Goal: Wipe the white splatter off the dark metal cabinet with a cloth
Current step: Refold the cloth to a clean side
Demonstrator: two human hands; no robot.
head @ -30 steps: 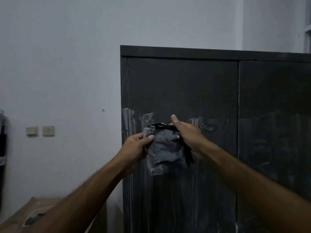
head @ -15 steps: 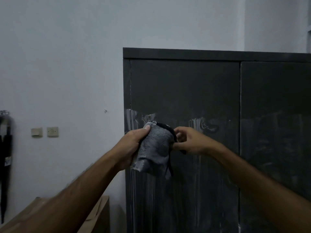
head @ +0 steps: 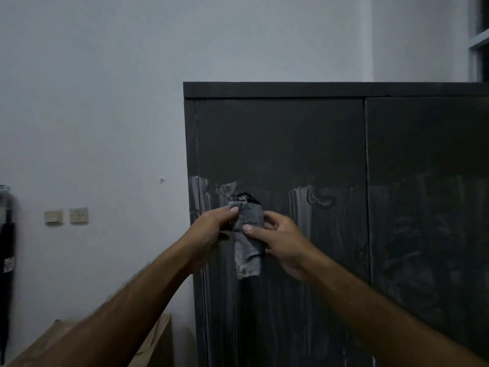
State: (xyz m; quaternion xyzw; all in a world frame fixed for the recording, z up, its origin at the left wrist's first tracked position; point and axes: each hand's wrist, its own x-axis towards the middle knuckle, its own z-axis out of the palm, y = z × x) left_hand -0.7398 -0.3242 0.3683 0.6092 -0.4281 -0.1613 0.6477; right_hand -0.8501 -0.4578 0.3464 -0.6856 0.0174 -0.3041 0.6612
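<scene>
Refolded since a second earlier: cloth narrowed from a spread square to an upright wad. Cabinet (head: 330, 144), dark metal, two doors; white splatter (head: 300, 205) streaked across mid-height, running down toward 6 o'clock. Cloth (head: 248, 242), grey, held before the left door. Left hand (head: 211, 229) pinched its top edge at 9 o'clock; right hand (head: 280, 239) gripped it at 3 o'clock (likely bunching a pad for wiping).

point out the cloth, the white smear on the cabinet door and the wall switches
cloth (head: 247, 245): head view, middle of the hanging grey fold.
white smear (head: 300, 207): head view, bright vertical streaks right of the cloth.
wall switches (head: 78, 215): head view, face of the right plate.
</scene>
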